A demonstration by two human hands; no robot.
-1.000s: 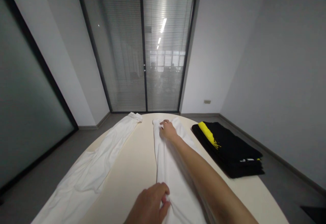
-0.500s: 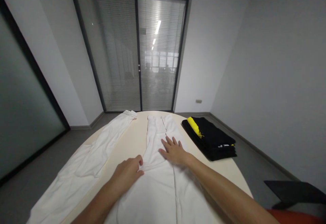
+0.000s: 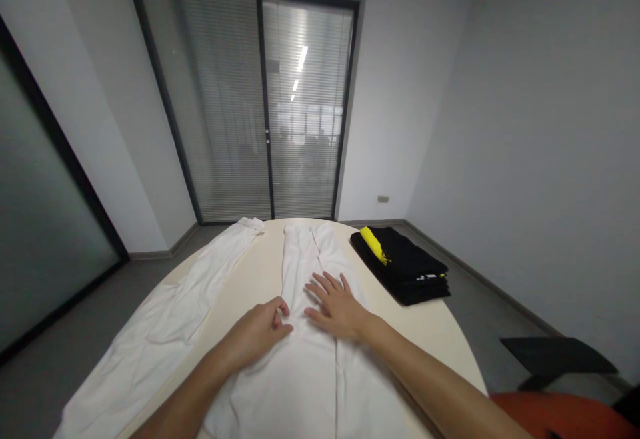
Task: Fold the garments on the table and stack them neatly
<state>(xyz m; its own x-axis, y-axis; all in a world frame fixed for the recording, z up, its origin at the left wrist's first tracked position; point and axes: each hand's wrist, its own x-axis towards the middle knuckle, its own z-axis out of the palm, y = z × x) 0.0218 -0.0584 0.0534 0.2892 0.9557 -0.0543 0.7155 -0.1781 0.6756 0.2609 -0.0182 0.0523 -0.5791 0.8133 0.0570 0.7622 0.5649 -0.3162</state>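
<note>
White trousers (image 3: 310,386) lie lengthwise on the table, with the waistband and its button at the far end. My right hand (image 3: 335,306) rests flat on their upper part, fingers spread. At their left edge is my left hand (image 3: 263,332), its fingers loosely curled and its thumb apart from the index finger. No cloth shows between that thumb and finger. Another white garment (image 3: 170,312), rumpled and long, lies along the table's left side, apart from both hands.
A stack of folded black clothes (image 3: 405,259), with a yellow patch on top, sits on the right of the round cream table (image 3: 250,272). An orange-red chair (image 3: 560,412) with a black part stands at the lower right. Glass panels with blinds (image 3: 225,112) are beyond.
My left hand has shifted slightly right and come off the cloth fold it was touching. My right hand has slid a little nearer, fingers spread wider. The view has turned slightly right.
</note>
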